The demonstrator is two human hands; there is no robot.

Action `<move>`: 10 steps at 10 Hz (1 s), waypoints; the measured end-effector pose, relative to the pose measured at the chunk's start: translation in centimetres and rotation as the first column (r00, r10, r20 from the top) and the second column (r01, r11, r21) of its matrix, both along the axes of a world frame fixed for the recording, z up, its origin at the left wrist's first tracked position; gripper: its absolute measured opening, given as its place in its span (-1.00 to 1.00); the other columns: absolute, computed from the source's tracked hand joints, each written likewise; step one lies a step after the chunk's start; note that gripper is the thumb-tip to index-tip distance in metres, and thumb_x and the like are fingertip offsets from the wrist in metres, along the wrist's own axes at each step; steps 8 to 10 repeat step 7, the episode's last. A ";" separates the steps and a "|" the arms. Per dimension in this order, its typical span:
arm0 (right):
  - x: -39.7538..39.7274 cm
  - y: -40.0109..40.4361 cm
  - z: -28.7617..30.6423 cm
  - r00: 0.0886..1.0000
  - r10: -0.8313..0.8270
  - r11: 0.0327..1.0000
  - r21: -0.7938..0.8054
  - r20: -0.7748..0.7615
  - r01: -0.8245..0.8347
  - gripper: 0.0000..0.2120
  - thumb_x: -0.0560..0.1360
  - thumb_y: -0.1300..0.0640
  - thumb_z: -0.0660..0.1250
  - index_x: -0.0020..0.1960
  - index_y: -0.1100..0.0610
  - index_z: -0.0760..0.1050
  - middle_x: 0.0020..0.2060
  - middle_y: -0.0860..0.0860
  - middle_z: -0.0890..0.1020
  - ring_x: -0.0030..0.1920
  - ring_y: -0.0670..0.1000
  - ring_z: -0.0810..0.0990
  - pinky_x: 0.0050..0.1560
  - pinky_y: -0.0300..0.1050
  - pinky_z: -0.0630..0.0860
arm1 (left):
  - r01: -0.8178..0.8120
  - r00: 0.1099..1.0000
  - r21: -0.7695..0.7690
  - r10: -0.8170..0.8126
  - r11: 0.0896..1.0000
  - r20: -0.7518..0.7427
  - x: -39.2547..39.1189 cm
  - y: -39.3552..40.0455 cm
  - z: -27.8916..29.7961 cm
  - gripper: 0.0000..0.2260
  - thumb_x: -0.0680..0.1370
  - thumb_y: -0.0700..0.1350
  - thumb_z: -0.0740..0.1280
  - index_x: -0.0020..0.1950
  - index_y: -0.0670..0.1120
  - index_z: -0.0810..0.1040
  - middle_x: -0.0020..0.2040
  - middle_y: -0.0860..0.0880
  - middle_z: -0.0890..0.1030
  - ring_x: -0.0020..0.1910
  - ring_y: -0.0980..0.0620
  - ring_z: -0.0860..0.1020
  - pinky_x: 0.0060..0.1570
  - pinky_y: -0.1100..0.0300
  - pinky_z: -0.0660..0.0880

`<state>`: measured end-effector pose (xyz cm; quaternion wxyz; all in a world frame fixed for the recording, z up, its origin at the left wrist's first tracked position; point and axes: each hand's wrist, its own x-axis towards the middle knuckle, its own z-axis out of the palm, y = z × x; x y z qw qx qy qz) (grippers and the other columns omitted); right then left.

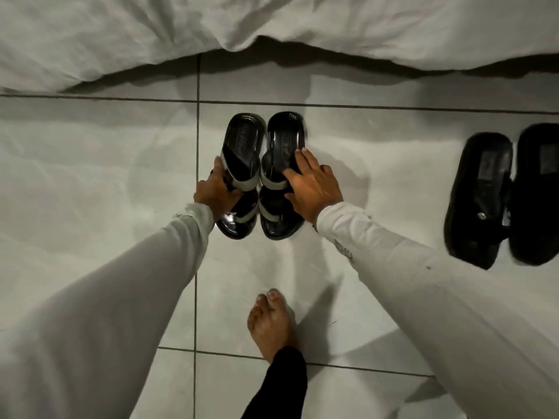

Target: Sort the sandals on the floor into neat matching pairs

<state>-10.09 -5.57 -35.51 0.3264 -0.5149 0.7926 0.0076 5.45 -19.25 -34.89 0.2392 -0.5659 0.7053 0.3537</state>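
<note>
Two black sandals with grey straps lie side by side on the tiled floor, heels away from me. My left hand (215, 193) grips the left sandal (242, 146) at its outer edge and strap. My right hand (311, 189) lies on the right sandal (282, 137), fingers spread over its strap and footbed, holding its outer side. The two sandals touch along their inner edges. A second pair of plain black sandals (481, 189) lies together at the right.
A white bed sheet (121, 40) hangs to the floor along the far side. My bare foot (270, 325) stands on the tile just behind the sandals. Pale floor tiles (90, 176) stretch to the left.
</note>
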 end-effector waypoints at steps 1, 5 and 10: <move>-0.2 0.6 -0.2 1.000 -0.014 1.000 -0.010 -0.011 0.014 -0.52 0.56 0.07 0.36 0.45 0.09 0.39 0.61 0.21 0.15 0.63 0.20 0.05 0.48 0.17 0.29 | 0.002 1.000 -0.010 -0.002 1.000 -0.008 -0.7 0.5 -0.4 -0.28 0.53 -0.08 0.36 0.61 0.00 0.07 0.34 -0.20 0.57 0.32 -0.33 0.50 0.37 -0.15 0.43; -2.8 11.0 9.9 0.978 -0.189 0.970 0.141 -0.092 0.200 -0.24 0.53 0.06 0.39 0.61 0.06 0.08 0.62 0.23 0.07 0.63 0.22 0.05 0.54 0.19 0.18 | 0.435 0.898 -0.291 -0.432 0.852 0.076 -1.2 11.2 10.7 -0.30 0.57 0.03 0.26 0.65 -0.05 0.06 0.53 -0.26 0.30 0.44 -0.29 0.38 0.32 -0.23 0.42; -6.7 21.8 18.4 0.961 -0.191 0.938 0.251 -0.198 0.238 -0.17 0.51 -0.12 0.37 0.62 0.03 0.01 0.62 0.21 0.04 0.63 0.23 0.01 0.52 0.22 0.16 | 0.627 0.765 -0.293 -0.641 0.721 0.060 -4.4 22.8 16.5 -0.21 0.53 0.30 0.18 0.66 0.05 -0.02 0.64 -0.20 0.11 0.60 -0.22 0.17 0.48 -0.22 0.20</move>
